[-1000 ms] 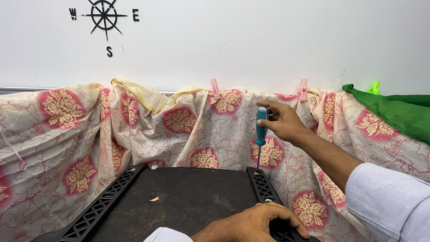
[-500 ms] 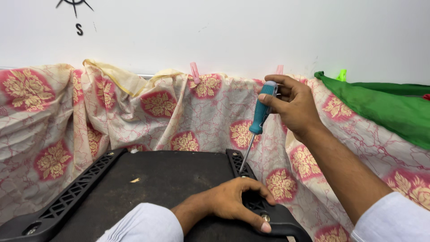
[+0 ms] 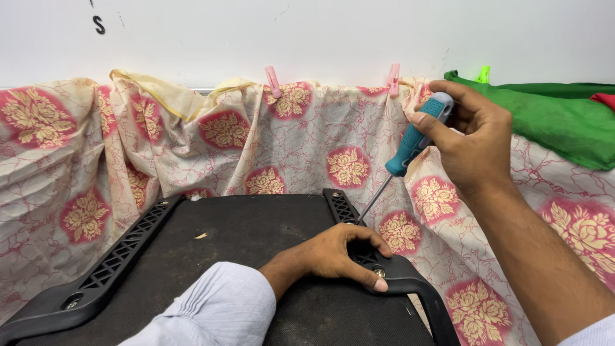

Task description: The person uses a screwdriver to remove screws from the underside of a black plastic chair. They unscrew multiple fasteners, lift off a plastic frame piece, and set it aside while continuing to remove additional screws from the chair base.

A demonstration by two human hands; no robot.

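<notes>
My right hand (image 3: 471,138) grips the teal handle of a screwdriver (image 3: 410,146), which tilts down to the left. Its metal tip reaches the right lattice rail (image 3: 341,206) of a black plastic panel (image 3: 237,237), just above my left hand. My left hand (image 3: 336,253) lies flat on that right rail, fingers curled over its edge, with a fingertip next to a small metal screw (image 3: 380,273). A grey-white sleeve covers my left forearm.
A cream cloth with red-and-gold flower patches (image 3: 224,134) hangs behind and around the panel, held by pink pegs (image 3: 271,77). Green fabric (image 3: 564,112) with a bright green peg lies at the right. The panel's left rail (image 3: 115,259) has a screw hole near its end.
The view has dropped and shifted. My right hand moved right and tilted the screwdriver more, its tip going from the far corner to a point near my left hand, which slid further onto the rail.
</notes>
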